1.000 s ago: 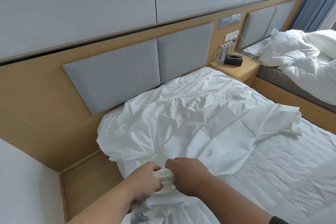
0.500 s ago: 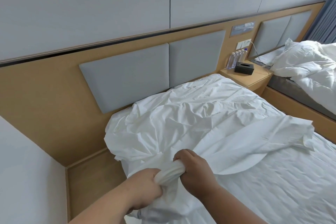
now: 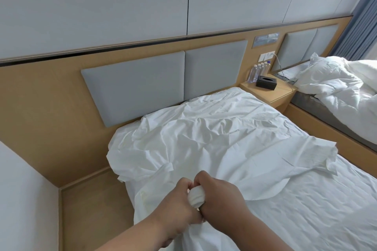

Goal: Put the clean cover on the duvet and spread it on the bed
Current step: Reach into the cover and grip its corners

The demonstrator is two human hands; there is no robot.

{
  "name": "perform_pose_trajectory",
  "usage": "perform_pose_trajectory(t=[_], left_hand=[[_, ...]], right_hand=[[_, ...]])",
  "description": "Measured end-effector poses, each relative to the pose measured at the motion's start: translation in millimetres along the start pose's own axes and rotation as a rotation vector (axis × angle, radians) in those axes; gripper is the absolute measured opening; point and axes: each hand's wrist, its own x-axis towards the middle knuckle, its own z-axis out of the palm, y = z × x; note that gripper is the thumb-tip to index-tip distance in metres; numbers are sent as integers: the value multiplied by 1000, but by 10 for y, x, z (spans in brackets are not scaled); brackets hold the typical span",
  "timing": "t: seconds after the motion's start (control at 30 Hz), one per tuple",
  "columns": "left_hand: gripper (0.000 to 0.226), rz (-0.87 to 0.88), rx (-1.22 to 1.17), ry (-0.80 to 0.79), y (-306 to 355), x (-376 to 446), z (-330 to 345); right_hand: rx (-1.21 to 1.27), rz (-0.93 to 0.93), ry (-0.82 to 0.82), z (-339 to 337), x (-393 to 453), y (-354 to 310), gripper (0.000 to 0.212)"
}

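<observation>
The bed (image 3: 306,220) carries a crumpled white duvet cover (image 3: 214,138) across its head end (the quilted foot end (image 3: 336,199) lies bare), one edge draping off the left side.

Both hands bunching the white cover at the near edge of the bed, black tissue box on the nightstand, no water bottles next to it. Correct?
Not quite. The head view shows several water bottles standing behind the black tissue box on the nightstand. The rest holds: left hand and right hand both grip a bunch of the white cover at the bed's near edge.
</observation>
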Motion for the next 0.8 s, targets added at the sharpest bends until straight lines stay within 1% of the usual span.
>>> perform_pose_trajectory(t=[0.03, 0.07, 0.13, 0.2, 0.27, 0.33, 0.4, 0.43, 0.5, 0.57, 0.6, 0.67, 0.73, 0.8], left_hand=[[56, 7, 95, 3, 1, 36, 9], [55, 15, 243, 4, 15, 78, 13], [57, 41, 621, 0, 30, 156, 17], [51, 100, 900, 31, 9, 232, 36], [34, 192, 998, 98, -27, 296, 50], [17, 257, 1027, 161, -53, 344, 42], [16, 276, 1050, 176, -76, 384, 37], [17, 261, 1053, 166, -88, 401, 44], [14, 201, 985, 149, -104, 424, 68], [11, 153, 800, 126, -116, 446, 90], [11, 139, 688, 108, -104, 445, 100], [11, 104, 473, 87, -43, 410, 118], [13, 46, 233, 67, 51, 369, 136], [20, -13, -60, -33, 110, 356, 128]], right_hand=[[-43, -9, -7, -17, -6, 24, 24], [-90, -20, -19, -26, -6, 41, 24], [-179, -52, -66, -15, -12, 53, 22], [-221, -62, -119, 3, -23, 50, 18], [-168, -12, -136, 4, -33, 64, 20], [-75, 64, -128, 6, -47, 90, 31], [-50, 128, -144, 35, -55, 105, 37], [-53, 160, -169, 63, -53, 115, 37], [-62, 228, -237, 130, -27, 156, 26], [-54, 291, -255, 186, 20, 229, 11], [-23, 316, -237, 219, 40, 272, 9], [59, 322, -155, 294, 83, 357, 17], [105, 285, -34, 327, 131, 431, 27], [161, 246, 51, 295, 174, 495, 28]])
